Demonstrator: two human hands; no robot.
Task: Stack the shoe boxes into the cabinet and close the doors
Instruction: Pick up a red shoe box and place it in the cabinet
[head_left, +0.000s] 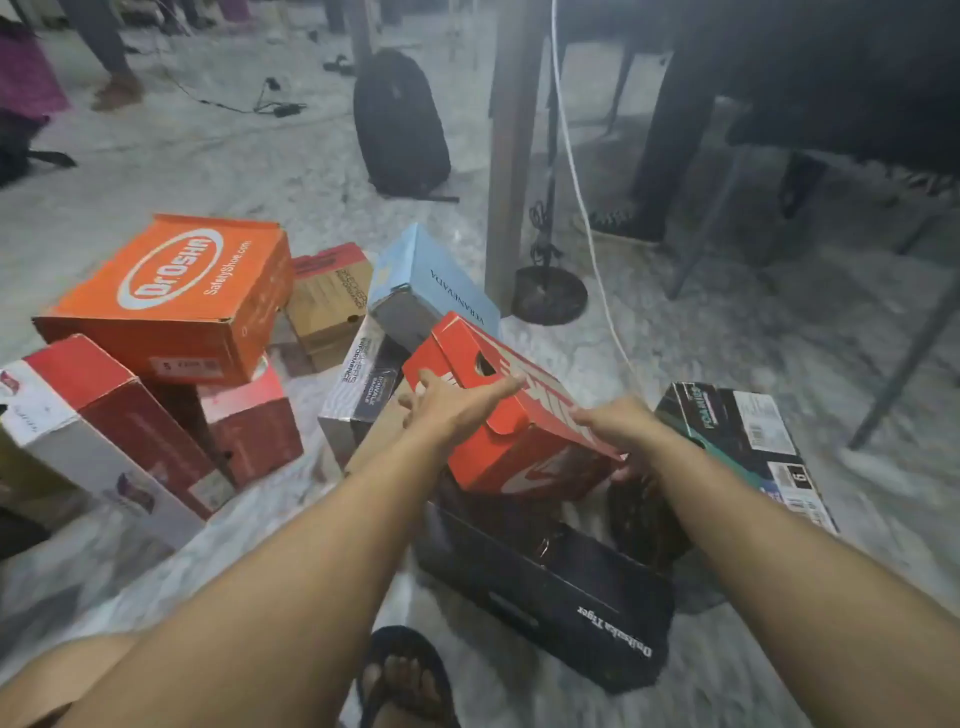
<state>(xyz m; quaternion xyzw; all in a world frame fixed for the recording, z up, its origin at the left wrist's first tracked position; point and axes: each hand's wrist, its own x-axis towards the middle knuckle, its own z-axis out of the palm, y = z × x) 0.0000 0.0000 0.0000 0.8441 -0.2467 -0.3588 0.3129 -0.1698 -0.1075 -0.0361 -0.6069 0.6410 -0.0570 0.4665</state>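
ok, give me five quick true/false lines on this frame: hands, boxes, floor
1. Both hands, left hand and right hand, are on the red box. True.
2. The red box lies flat on the floor. False: it is tilted, resting on the black box.
3. The orange box sits on top of other boxes. True.
4. The left hand has a closed grip on the light blue box. False: its fingers are straight, against the red box.
5. A black backpack stands on the floor behind the boxes. True.
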